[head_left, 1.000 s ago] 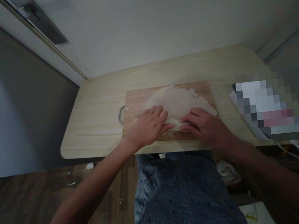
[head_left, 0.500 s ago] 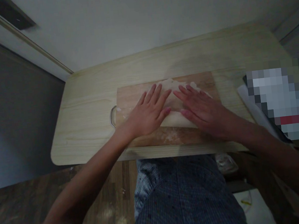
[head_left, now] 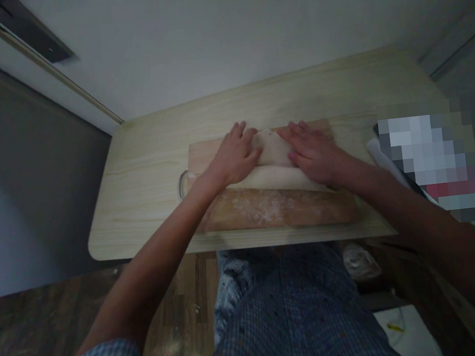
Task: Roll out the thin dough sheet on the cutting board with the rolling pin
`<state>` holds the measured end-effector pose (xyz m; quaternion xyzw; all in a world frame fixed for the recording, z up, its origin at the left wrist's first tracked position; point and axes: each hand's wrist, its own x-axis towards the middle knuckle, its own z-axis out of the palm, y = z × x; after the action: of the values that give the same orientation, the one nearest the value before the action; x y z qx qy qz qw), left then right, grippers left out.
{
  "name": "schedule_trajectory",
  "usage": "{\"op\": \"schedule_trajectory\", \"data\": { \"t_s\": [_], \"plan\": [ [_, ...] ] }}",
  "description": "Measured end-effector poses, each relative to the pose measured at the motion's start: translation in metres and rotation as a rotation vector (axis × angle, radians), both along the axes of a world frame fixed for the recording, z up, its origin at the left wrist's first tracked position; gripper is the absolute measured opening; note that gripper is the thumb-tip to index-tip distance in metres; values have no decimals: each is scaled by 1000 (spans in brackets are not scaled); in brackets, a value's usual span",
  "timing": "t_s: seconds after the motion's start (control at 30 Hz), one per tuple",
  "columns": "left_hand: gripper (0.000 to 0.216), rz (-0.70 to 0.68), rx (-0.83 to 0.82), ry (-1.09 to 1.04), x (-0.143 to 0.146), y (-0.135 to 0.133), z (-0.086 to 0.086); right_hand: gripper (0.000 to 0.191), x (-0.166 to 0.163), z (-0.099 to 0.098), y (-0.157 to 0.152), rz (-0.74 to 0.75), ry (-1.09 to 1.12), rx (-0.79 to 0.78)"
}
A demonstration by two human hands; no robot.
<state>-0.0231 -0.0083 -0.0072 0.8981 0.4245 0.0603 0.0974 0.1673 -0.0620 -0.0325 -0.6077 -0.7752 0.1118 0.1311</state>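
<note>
Pale dough (head_left: 276,150) lies across a wooden cutting board (head_left: 241,211), with a smooth thick band along its near side. My left hand (head_left: 235,156) rests on the left part of the dough, its fingers reaching toward the far side and the thumb pointing right. On the right part, my right hand (head_left: 314,156) lies with fingers stretched toward the far edge of the board. Neither hand grasps anything. Between them a stretch of dough shows; what is under the palms is hidden. White flour dusts the board's near strip.
The board sits on a light wood table (head_left: 144,182) with a rounded front left corner. A metal handle (head_left: 182,185) sticks out at the board's left. A blurred-out object (head_left: 435,163) stands at the right end. A wall (head_left: 223,43) rises behind the table.
Both hands have moved away from me toward the board's far edge. The dough's near edge has shifted that way too, baring more floured board. The view has tilted slightly.
</note>
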Motion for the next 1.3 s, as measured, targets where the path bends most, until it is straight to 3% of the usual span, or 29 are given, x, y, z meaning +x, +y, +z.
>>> {"op": "schedule_trajectory", "data": {
  "t_s": [0.17, 0.27, 0.4, 0.5, 0.67, 1.03, 1.3],
  "plan": [
    [36, -34, 252, -5, 8, -44, 10, 51, 0, -4, 4, 14, -13, 14],
    [40, -31, 260, 40, 18, -71, 4, 50, 0, 2, 0, 60, -15, 75],
    [45, 58, 297, 33, 25, -81, -8, 47, -13, 22, -21, 48, -50, 210],
    [46, 63, 304, 23, 25, -80, -11, 47, -31, 32, -41, 58, -24, 224],
    [45, 72, 223, 41, 25, -78, -7, 47, -49, 28, -50, -41, 64, 172],
    [43, 41, 93, 75, 37, -41, 7, 53, -32, 27, -4, -113, 69, -27],
    [40, 27, -18, 39, 48, 1, 0, 53, -26, 19, 25, -201, 59, 27]
  ]
}}
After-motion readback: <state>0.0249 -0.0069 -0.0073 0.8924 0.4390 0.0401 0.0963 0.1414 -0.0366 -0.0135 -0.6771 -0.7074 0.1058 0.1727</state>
